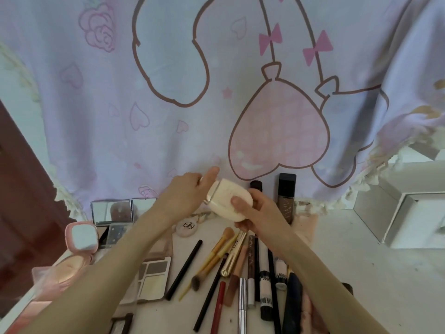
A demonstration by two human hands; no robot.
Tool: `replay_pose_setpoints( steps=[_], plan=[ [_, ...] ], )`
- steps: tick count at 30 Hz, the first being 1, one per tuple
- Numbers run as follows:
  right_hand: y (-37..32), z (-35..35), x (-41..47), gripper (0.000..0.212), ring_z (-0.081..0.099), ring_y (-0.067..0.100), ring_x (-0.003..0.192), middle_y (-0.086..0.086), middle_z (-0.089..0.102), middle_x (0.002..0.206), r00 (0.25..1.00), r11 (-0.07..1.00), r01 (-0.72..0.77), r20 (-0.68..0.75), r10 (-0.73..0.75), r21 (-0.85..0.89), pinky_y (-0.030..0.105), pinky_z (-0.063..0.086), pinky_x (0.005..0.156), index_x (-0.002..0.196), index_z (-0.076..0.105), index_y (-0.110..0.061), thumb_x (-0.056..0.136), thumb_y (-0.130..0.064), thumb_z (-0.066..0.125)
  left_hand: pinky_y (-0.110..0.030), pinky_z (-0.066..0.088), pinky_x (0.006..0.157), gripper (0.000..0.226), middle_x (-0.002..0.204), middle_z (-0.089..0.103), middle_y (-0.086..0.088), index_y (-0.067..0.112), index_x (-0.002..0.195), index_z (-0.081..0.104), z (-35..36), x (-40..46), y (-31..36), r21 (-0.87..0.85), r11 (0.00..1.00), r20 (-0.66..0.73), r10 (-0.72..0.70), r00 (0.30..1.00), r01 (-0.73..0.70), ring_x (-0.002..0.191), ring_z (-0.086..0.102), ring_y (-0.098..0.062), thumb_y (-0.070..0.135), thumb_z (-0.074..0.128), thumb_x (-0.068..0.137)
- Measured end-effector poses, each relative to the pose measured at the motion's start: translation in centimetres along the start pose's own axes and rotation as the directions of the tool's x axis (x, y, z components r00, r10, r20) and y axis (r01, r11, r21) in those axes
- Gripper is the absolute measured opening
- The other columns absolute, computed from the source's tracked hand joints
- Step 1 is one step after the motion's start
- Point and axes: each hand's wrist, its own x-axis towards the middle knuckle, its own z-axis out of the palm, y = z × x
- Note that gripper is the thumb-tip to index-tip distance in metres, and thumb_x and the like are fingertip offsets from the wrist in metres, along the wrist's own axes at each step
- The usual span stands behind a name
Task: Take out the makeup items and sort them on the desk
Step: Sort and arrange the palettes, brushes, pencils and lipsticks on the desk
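Nearest, pencils and tubes [243, 280] lie in rows on the white desk [361, 273], with an eyeshadow palette [154, 277] to their left and a pink compact [81, 239] at the far left. Farther off, held above the desk, a cream bottle [228, 203] sits tilted between both hands: the right hand [258, 213] grips its body with curled fingers, while the left hand [190, 191] holds its gold-banded end, forefinger extended

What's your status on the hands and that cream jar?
Right hand grips cream round jar held above the desk; left hand at its gold-rimmed end. Brushes and pencils laid out beneath. Nothing blocking.
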Motion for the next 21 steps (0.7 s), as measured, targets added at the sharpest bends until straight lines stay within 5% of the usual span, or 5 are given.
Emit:
replay_pose_setpoints(
  steps=[2,5,7,14,21],
  plan=[
    [0.3,0.1,-0.1,0.047,0.058,0.014,0.063,0.007,0.063,0.093,0.999,0.998,-0.029,-0.016,0.029,0.047,0.021,0.048,0.054,0.108,0.057,-0.009,0.071,-0.036,0.067,-0.015,0.037,0.053,0.058,0.058,0.060,0.006,0.016,0.067,0.055,-0.1,-0.2,-0.9,-0.074,0.995,0.047,-0.062,0.997,0.066,0.049,0.053,0.002,0.063,0.026,0.086],
    [0.2,-0.2,0.1,0.047,0.055,0.015,0.061,0.009,0.063,0.084,0.989,0.963,-0.141,-0.001,0.145,0.232,0.023,0.047,0.052,0.106,0.059,-0.004,0.071,-0.035,0.065,-0.016,0.047,0.076,0.028,0.113,0.057,0.014,0.032,0.111,0.051,-0.6,-1.4,-1.7,-0.370,0.914,0.065,0.207,0.976,-0.169,0.093,0.055,0.007,0.048,0.042,0.089],
    [0.3,-0.5,0.0,0.049,0.052,0.013,0.052,0.012,0.061,0.080,0.980,0.917,-0.199,0.073,0.185,0.345,0.019,0.044,0.042,0.108,0.058,-0.001,0.073,-0.034,0.064,-0.017,0.047,0.085,0.029,0.117,0.054,0.024,0.035,0.118,0.049,-0.8,-1.9,-2.1,-0.426,0.862,0.126,0.358,0.925,-0.275,0.109,0.050,0.003,0.028,0.055,0.091],
    [0.7,-1.0,0.1,0.056,0.063,0.025,0.086,0.013,0.064,0.103,0.967,0.957,-0.227,0.156,0.201,0.178,0.042,0.054,0.083,0.121,0.054,-0.001,0.073,-0.027,0.067,-0.021,0.050,0.065,0.022,0.092,0.063,0.007,0.036,0.109,0.050,-0.7,-1.6,-2.6,-0.418,0.893,0.066,0.215,0.974,-0.169,0.083,0.061,-0.006,0.037,0.052,0.088],
    [0.7,-1.1,0.1,0.048,0.060,0.020,0.072,0.011,0.060,0.092,0.957,0.908,-0.275,0.177,0.229,0.315,0.024,0.051,0.056,0.113,0.056,0.000,0.074,-0.028,0.064,-0.015,0.045,0.077,0.037,0.122,0.050,0.014,0.030,0.114,0.055,-1.0,-1.9,-2.9,-0.280,0.888,0.196,0.424,0.884,-0.363,0.102,0.051,0.001,0.007,0.062,0.085]
  ],
)
